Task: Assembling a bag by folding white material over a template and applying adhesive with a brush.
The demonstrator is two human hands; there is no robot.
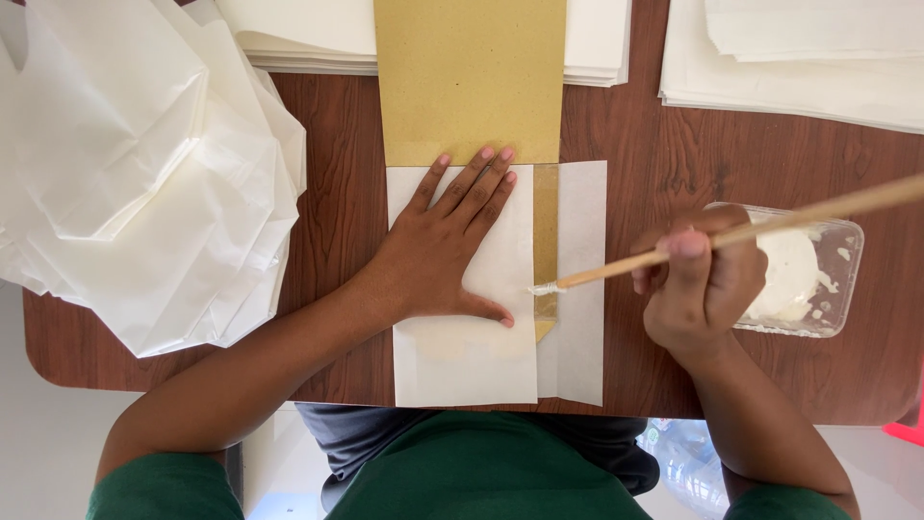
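Head view: the left hand [438, 255] presses flat with fingers close together on a folded white paper sheet [472, 356] on the wooden table [337, 144], while the right hand [701, 281] pinches a wooden brush [731, 234], tip touching the brown strip [546, 241], in front of a clear plastic tub [839, 270] holding white paste [787, 274].

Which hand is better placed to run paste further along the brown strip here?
Right, most likely. The right hand holds the brush, its tip on the brown strip, with the paste tub beside it. The left hand lies flat on the white sheet, pinning it.
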